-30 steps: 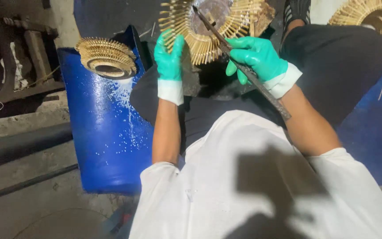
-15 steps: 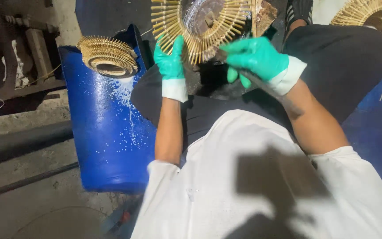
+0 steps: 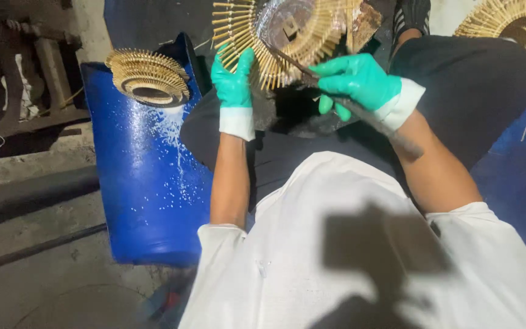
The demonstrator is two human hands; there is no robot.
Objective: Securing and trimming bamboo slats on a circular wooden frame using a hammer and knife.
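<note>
Our left hand [image 3: 234, 85] clamps the spoked bamboo disc [image 3: 287, 36] at seven o'clock (light, brittle spokes); our right hand [image 3: 355, 82] grips a metal rod [image 3: 366, 119].

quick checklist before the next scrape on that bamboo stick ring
1. Left hand steadies the bamboo stick ring at its lower edge: ok.
2. Right hand closed around the dark metal rod: ok.
3. Rod tip on the ring's centre: ok.
4. Both green gloves on: ok.
5. Finished ring seated steadily on the blue drum: cannot tell.
</note>
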